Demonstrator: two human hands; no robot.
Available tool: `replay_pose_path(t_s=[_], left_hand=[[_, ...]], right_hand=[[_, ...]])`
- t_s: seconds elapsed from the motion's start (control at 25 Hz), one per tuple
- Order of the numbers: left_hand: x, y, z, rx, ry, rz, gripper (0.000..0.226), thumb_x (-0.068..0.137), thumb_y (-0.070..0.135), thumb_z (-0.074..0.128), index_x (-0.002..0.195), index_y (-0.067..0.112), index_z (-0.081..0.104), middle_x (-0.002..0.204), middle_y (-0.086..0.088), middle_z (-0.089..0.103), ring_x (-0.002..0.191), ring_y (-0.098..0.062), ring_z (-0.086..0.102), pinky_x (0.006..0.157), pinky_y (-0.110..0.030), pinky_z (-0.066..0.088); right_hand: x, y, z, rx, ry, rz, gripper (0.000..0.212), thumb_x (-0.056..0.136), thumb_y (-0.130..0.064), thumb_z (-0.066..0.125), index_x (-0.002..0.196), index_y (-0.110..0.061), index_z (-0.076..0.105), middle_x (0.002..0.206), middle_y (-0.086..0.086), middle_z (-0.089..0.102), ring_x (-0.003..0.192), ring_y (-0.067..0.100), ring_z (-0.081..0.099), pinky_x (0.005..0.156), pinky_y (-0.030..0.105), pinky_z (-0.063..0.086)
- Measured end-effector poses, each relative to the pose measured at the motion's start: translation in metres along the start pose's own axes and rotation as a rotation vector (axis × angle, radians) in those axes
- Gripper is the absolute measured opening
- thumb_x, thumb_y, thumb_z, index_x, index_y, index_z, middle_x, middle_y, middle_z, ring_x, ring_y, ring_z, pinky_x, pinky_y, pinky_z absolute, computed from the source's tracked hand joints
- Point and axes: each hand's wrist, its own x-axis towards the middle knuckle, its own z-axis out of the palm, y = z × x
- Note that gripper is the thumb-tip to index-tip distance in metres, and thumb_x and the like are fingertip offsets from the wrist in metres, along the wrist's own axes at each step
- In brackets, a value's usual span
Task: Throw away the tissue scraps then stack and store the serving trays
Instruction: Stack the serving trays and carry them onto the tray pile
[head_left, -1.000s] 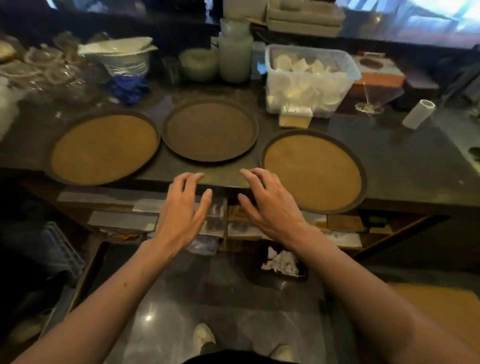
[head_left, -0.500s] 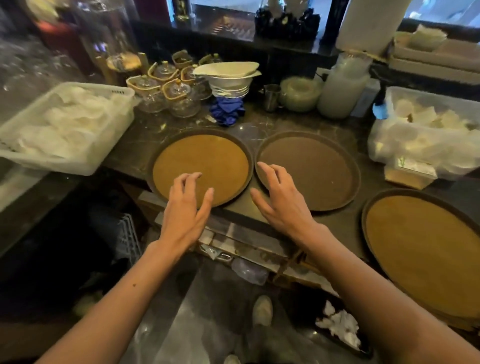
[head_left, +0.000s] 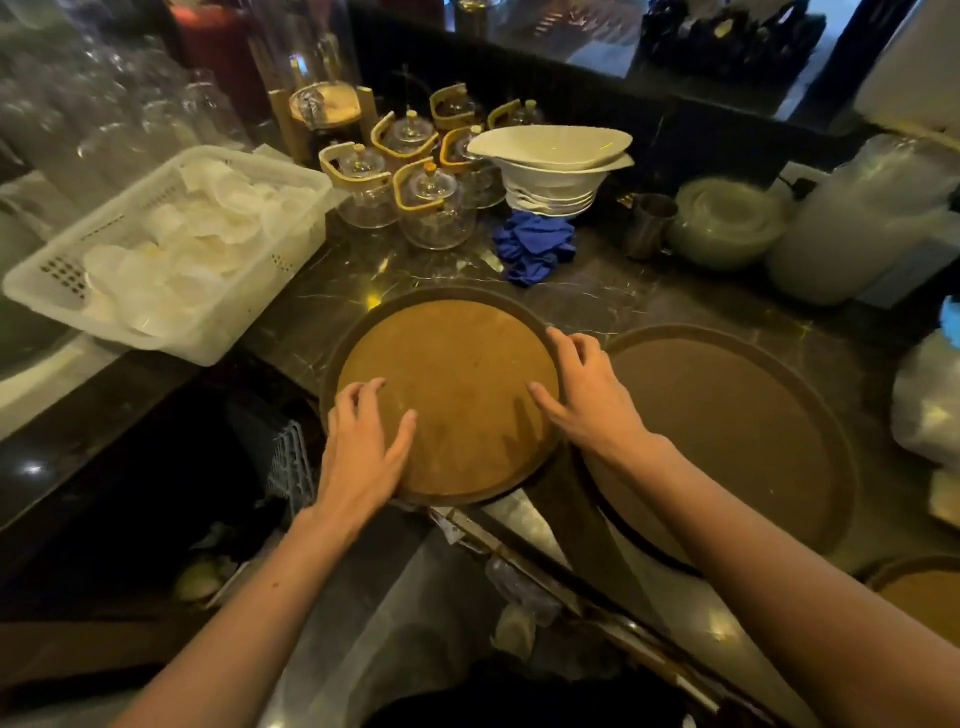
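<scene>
A round light-brown serving tray lies on the dark marble counter, its near edge at the counter's front. My left hand grips its near-left rim, fingers curled over the edge and thumb on top. My right hand grips its right rim the same way. A darker brown tray lies just to the right, touching or nearly touching the first. The edge of a third light tray shows at the lower right. No tissue scraps lie on the trays.
A white plastic basket of white pieces stands to the left. Behind the trays are several glass teapots, stacked white bowls, a blue cloth, a metal cup and a large plastic container. Shelves run under the counter.
My view has swung left, away from the right-hand tray. Both hands moved forward from above the counter's edge and came down onto the rim of the left light-brown tray.
</scene>
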Motion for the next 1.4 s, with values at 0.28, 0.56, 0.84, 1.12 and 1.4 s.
replay_pose_path(t_s=[0.28,0.56,0.84,1.12,1.4], left_hand=[[0.031,-0.023,0.012,0.078,-0.052,-0.266,0.069,0.091,0.046,0.056,0.144,0.010,0.031,0.147,-0.022,0.028,0.133,-0.043,0.031,0.107,-0.053,0.032],[0.055,-0.054,0.014,-0.016,-0.104,-0.384,0.079,0.084,0.043,0.067,0.146,0.015,0.026,0.149,-0.023,0.021,0.135,-0.045,0.023,0.108,-0.056,0.028],[0.074,-0.067,0.016,-0.116,-0.126,-0.415,0.091,0.075,0.037,0.079,0.147,0.020,0.026,0.141,-0.019,0.028,0.129,-0.041,0.030,0.105,-0.054,0.030],[0.098,-0.070,-0.001,-0.220,-0.074,-0.330,0.096,0.066,0.039,0.086,0.144,0.027,0.031,0.144,-0.016,0.034,0.133,-0.036,0.031,0.107,-0.056,0.031],[0.122,-0.030,0.006,-0.296,-0.118,-0.066,0.094,0.066,0.040,0.085,0.141,0.032,0.031,0.143,-0.010,0.035,0.133,-0.031,0.030,0.104,-0.053,0.034]], right_hand=[[0.064,0.021,0.026,-0.029,-0.179,0.104,0.077,0.089,-0.046,0.060,0.150,-0.025,0.019,0.150,0.016,0.028,0.133,0.034,0.034,0.099,0.047,0.044],[0.085,0.032,0.050,-0.111,-0.332,0.228,0.085,0.087,-0.048,0.063,0.151,-0.026,0.013,0.151,0.018,0.029,0.136,0.036,0.031,0.104,0.049,0.037],[0.098,0.032,0.053,0.053,-0.272,0.421,0.107,0.071,-0.047,0.080,0.151,-0.019,0.015,0.145,0.014,0.034,0.133,0.033,0.035,0.105,0.048,0.038],[0.080,0.021,0.039,0.224,-0.086,0.514,0.097,0.065,-0.053,0.082,0.142,-0.017,0.035,0.130,0.007,0.041,0.121,0.024,0.043,0.100,0.040,0.041],[0.021,0.032,0.003,0.360,0.257,0.664,0.095,0.063,-0.062,0.078,0.140,-0.024,0.038,0.119,-0.007,0.041,0.109,0.009,0.042,0.090,0.029,0.038]])
